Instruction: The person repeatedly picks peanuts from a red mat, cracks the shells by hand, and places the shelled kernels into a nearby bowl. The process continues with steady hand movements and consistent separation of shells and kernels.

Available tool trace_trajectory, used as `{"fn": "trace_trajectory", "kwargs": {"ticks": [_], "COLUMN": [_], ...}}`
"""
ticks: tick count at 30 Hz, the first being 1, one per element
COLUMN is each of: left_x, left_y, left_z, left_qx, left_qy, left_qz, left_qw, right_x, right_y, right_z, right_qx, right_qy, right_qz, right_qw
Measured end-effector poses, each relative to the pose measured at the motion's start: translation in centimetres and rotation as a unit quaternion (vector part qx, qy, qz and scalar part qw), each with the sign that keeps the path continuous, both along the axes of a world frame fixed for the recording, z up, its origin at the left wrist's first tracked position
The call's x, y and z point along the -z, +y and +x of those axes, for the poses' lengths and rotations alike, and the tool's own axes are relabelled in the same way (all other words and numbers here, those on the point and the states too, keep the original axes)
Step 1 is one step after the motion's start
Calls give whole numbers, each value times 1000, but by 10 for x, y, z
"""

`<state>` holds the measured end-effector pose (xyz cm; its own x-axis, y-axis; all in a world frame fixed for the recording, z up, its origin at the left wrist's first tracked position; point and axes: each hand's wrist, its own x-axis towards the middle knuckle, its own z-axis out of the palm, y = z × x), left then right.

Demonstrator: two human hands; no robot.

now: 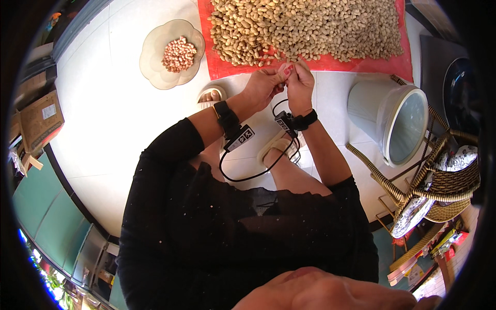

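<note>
My left hand [264, 84] and my right hand [300, 83] meet at the fingertips, just below the near edge of a red sheet [228, 71]. Both pinch something small that the fingers mostly hide; a peanut cannot be made out for certain. Unshelled peanuts [302, 31] lie spread thickly over the sheet. A few shelled reddish kernels [269, 50] show among them near my fingers. To the left, a scalloped translucent plate [153, 62] on the floor holds a pile of shelled peanut kernels [179, 54]. Black bands with cabled devices are on both wrists.
A pale bin with a plastic liner [366, 110] stands at the right, beside a woven wicker chair [453, 184]. A black cable [248, 179] loops between my wrists above my legs. A cardboard box [40, 120] is at the far left, above green cabinet panels [50, 217].
</note>
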<state>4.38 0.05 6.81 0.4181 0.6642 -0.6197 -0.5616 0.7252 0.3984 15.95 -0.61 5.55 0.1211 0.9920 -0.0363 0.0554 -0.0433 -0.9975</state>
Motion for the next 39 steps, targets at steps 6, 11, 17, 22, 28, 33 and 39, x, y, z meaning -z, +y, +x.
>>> {"fn": "trace_trajectory", "kwargs": {"ticks": [6,11,17,22,28,33,39], "left_x": [-5,-12,-14,-19,-24,-26,-24], "left_y": [2,9,13,13,12,15,14], "left_z": [-2,-4,-5,1,2,-1,2], "left_qx": [28,42,51,12,-11,3,14], "left_qy": [-4,-10,-51,-102,-83,-61,-25], "left_qz": [32,43,94,16,-45,36,67], "left_qw": [999,998,993,995,995,998,997], "right_x": [-23,-38,-49,-44,-44,-47,-49], "right_y": [1,4,5,8,8,9,3], "right_z": [10,15,20,6,-2,1,9], "right_qx": [-8,-55,-60,-28,-26,-23,-7], "right_qy": [97,11,174,-35,-104,57,308], "right_qz": [-176,-99,-215,-61,-6,-99,-190], "right_qw": [980,993,959,997,994,993,932]}}
